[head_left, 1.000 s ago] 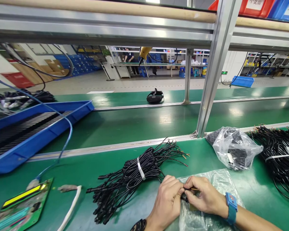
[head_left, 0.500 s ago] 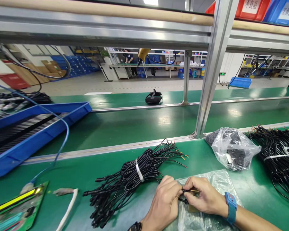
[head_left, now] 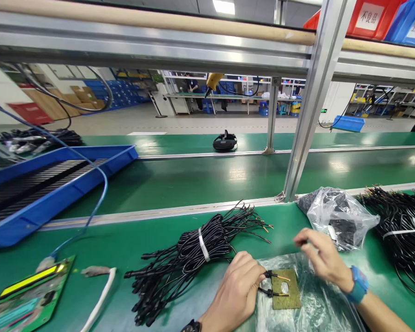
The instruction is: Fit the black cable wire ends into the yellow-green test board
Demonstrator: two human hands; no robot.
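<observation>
Neatly Paired: Two Black Leads [head_left: 264, 291] over an Olive Pad [head_left: 286, 303]

Right of middle, by the surface's [head_left: 131, 249] near edge, the left hand [head_left: 233, 288] appears to have its grip closed on the leads; their coppery tips [head_left: 283, 278] cross the pad, which lies on clear plastic [head_left: 318, 299]. The right hand [head_left: 327, 258], blurred, hovers near the plastic, grip loosely parted, holding nothing visible. For tidy work, a firm left pinch behind the dark collars [head_left: 270, 293] should hold both tips flat and apart.
</observation>
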